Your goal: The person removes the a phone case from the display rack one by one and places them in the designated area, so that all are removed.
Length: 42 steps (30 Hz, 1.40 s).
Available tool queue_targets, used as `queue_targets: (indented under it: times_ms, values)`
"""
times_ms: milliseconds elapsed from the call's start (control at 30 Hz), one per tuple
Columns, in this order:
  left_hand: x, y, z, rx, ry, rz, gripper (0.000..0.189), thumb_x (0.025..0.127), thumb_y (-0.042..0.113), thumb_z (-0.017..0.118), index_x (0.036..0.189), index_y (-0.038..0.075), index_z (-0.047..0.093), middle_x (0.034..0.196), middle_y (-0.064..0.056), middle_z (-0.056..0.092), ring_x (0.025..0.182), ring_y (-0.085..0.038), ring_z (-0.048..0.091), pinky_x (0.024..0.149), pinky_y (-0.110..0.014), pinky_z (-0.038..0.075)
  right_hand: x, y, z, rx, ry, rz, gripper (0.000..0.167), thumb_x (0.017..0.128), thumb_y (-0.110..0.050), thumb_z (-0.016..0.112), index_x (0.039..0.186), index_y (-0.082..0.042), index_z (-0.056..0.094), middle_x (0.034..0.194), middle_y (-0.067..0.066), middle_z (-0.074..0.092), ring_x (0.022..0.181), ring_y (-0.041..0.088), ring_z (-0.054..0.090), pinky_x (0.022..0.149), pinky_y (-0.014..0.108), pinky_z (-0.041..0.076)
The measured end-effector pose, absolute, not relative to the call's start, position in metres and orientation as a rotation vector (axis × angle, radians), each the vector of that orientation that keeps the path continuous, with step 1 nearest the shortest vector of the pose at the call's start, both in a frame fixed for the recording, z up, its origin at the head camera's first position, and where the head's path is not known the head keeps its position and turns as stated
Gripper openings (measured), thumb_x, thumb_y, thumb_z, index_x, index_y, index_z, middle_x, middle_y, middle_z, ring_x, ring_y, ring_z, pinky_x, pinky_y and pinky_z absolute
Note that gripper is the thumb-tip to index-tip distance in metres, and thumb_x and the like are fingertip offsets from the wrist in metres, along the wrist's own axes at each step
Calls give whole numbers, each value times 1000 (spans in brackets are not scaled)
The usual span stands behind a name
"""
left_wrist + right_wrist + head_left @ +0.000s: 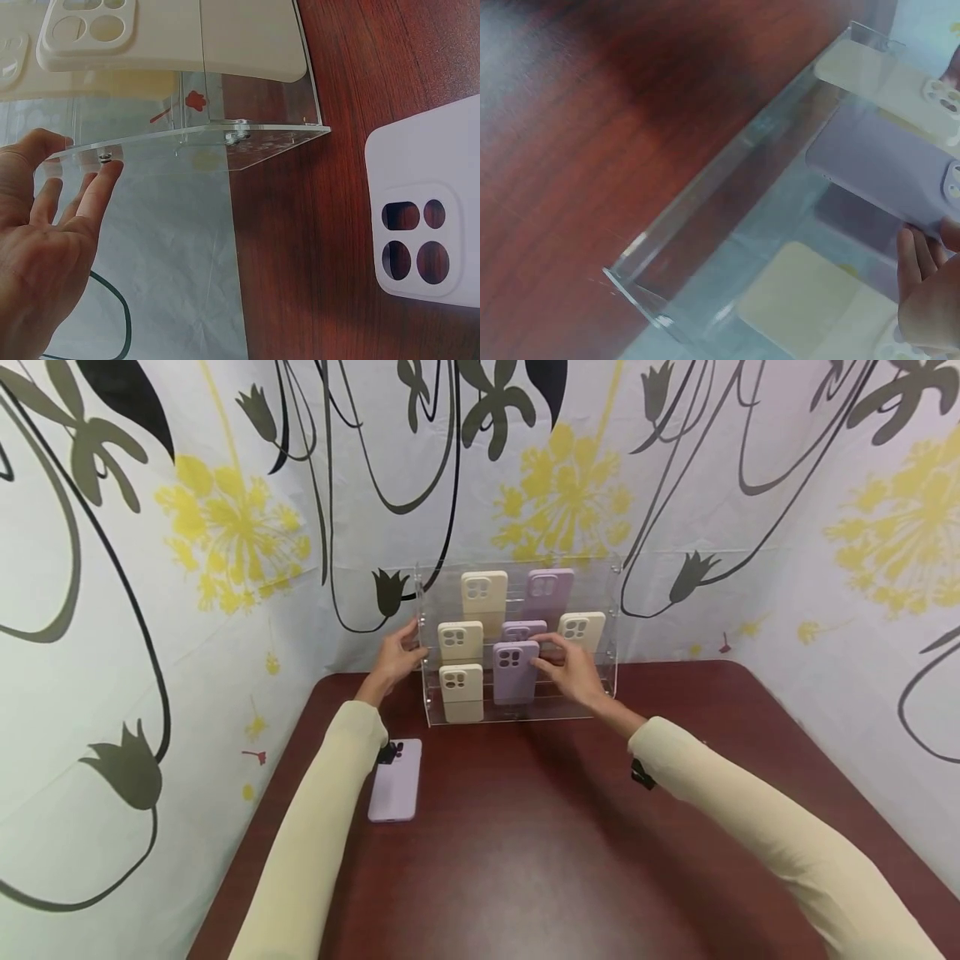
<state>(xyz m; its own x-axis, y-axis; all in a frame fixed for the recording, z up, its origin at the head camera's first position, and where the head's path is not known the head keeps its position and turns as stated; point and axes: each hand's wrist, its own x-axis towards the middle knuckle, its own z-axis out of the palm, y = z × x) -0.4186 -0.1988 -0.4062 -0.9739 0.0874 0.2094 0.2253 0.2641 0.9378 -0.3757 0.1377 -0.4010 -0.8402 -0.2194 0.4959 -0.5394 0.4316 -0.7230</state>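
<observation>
A clear acrylic display rack (517,721) stands at the back of the table with phone cases on its tiers. My left hand (397,656) holds the rack's left side panel (277,139), thumb on one side and fingers on the other. With thumb and fingers my right hand (573,670) pinches a purple phone case (515,675) by its right edge, in the lower front tier. Beside it on the left is a cream phone case (462,693). A second purple case (523,631) is partly hidden behind the held one. Another lilac phone case (435,202) lies flat on the table.
Further cream cases (461,642) fill the left of the rack, one (582,631) sits at the right, and a purple case (550,592) is on top. Patterned cloth (360,485) hangs behind the dark red wooden table (525,860).
</observation>
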Motion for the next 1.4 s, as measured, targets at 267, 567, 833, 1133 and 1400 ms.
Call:
queue_targets:
  times_ms: [267, 567, 833, 1133, 1400]
  values:
    - [-420, -201, -406, -286, -2393, -1837, 77, 94, -9, 58, 163, 15, 32, 162, -17, 38, 139, -41, 51, 100, -52, 53, -376, 136, -383, 658, -2360, 1360, 37, 93, -1, 76, 129, -5, 68, 115, 24, 74, 96, 35, 76, 52, 23, 55]
    - [-420, -204, -401, -260, -2391, -1843, 76, 95, -9, 60, 162, 16, 34, 161, -16, 41, 136, -38, 55, 84, -31, 58, -375, 131, -375, 676, -2367, 1368, 40, 92, -1, 77, 131, -6, 68, 118, 25, 73, 101, 35, 75, 63, 30, 62]
    - [-420, -205, -401, -272, -2381, -1848, 76, 95, -9, 59, 162, 16, 35, 162, -16, 40, 134, -38, 55, 85, -40, 56, -374, 122, -377, 720, -2346, 1427, 44, 90, 1, 79, 132, -4, 68, 123, 27, 71, 102, 39, 75, 72, 28, 62]
    - [-418, -203, -404, -279, -2392, -1845, 75, 96, -8, 59, 163, 16, 33, 162, -18, 39, 140, -39, 51, 98, -53, 54, -367, 109, -386, 712, -2370, 1489, 45, 88, 3, 80, 131, -2, 68, 118, 27, 72, 100, 39, 75, 76, 32, 63]
    - [-413, -197, -400, -314, -2384, -1890, 76, 96, -11, 56, 163, 13, 31, 162, -21, 36, 142, -41, 48, 103, -60, 50, -360, 98, -398, 735, -2372, 1562, 48, 87, 5, 80, 133, 0, 68, 112, 28, 73, 97, 42, 75, 74, 36, 64]
